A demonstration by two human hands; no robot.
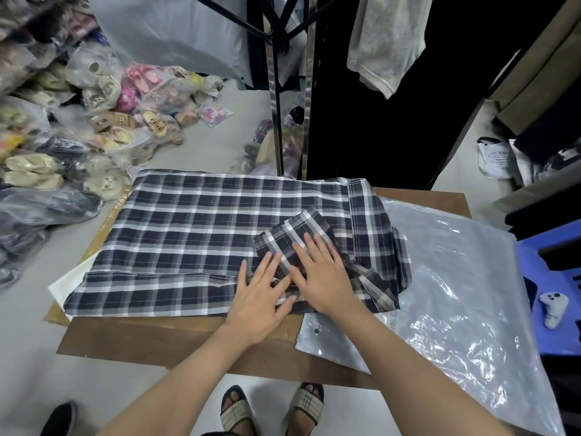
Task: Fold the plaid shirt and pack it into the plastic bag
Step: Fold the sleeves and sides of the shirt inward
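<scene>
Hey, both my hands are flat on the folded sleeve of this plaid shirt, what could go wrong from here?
One: the sleeve is held down only by your flat left hand and right hand, so it may unfold when you lift them. Two: the plaid shirt has its right edge lying over the plastic bag, so pulling the bag free could drag the folds crooked.

We see a clothing stockroom — heaps of bagged sandals [119,127], a grey garment [383,39] hanging beside a metal rack [276,99]
</scene>
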